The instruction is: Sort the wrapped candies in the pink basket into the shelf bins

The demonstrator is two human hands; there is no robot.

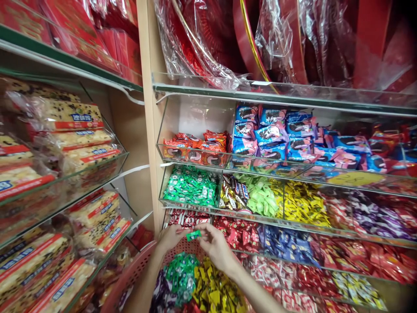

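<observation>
A small green-wrapped sweet (193, 235) is pinched at its two ends by the fingertips of the left hand (171, 240) and the right hand (216, 248), held just above a pink plastic basket (130, 273). At the far left, bagged pale snack bars (70, 115) are stacked on tilted shelves. Purple-wrapped sweets (159, 292), a heap of green-wrapped sweets (180, 276) and yellow-wrapped sweets (213, 282) are piled side by side in the basket. Above the hands, a clear bin of green-wrapped sweets (190, 186) is set among other bins of wrapped confectionery (304, 204), extending rightward.
</observation>
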